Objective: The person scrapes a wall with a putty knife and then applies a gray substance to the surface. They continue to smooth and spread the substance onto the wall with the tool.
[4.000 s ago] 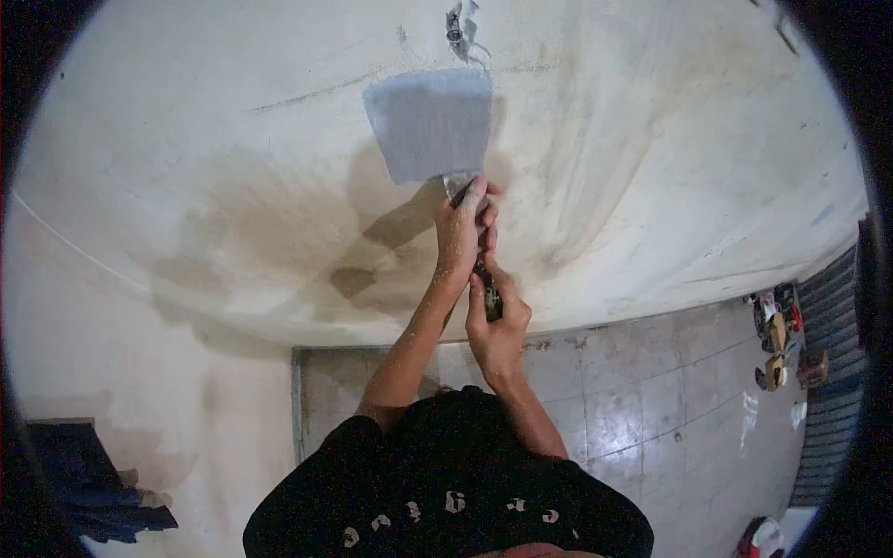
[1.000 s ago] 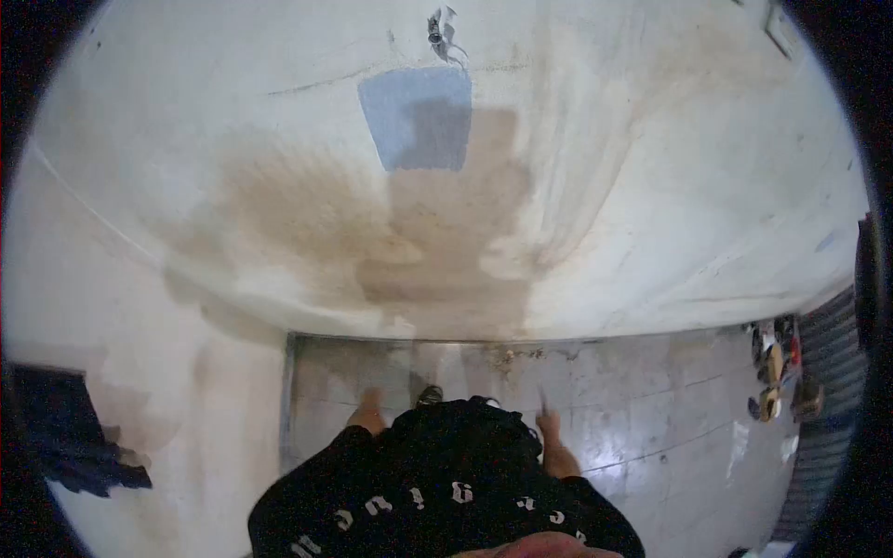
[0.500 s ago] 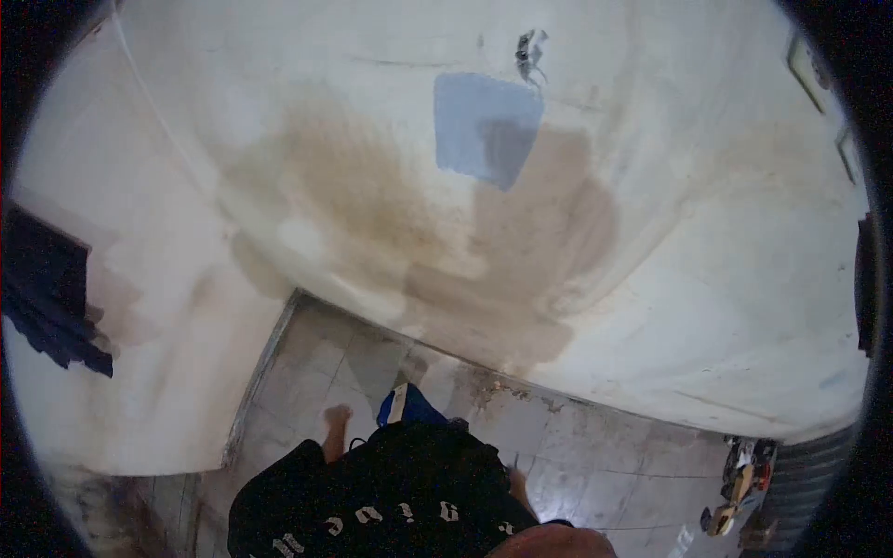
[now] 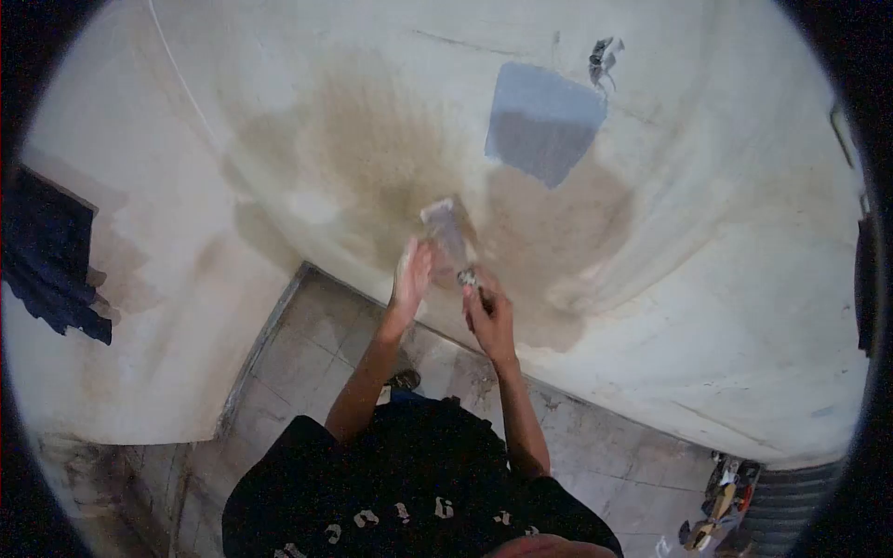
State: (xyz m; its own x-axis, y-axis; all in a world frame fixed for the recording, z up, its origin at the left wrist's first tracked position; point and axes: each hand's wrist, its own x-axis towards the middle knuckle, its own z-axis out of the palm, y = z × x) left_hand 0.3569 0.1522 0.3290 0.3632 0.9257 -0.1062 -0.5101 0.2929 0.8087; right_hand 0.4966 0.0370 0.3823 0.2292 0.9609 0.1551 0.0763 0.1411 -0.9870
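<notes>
Both my arms reach up in front of a stained, pale wall (image 4: 707, 242). My right hand (image 4: 490, 318) is closed round the handle of a flat-bladed tool (image 4: 446, 229), which looks like a scraper and is blurred by motion. Its blade tilts up and to the left. Just left of the tool, my left hand (image 4: 412, 272) is raised with the fingers stretched out, close beside the blade; whether it touches the blade is unclear. A blue-grey patch (image 4: 547, 126) marks the wall above and to the right of the tool.
Dark cloth (image 4: 46, 251) hangs at the far left. An exposed wall fitting (image 4: 601, 61) sits above the patch. Grey floor tiles (image 4: 605, 465) run along the wall's foot. Several small items (image 4: 721, 511) lie at the lower right, by a ribbed grey surface (image 4: 791, 502).
Both arms have come up from beside my body to the front of the wall. The tool now shows in my right hand. The view has shifted slightly, moving the patch rightward.
</notes>
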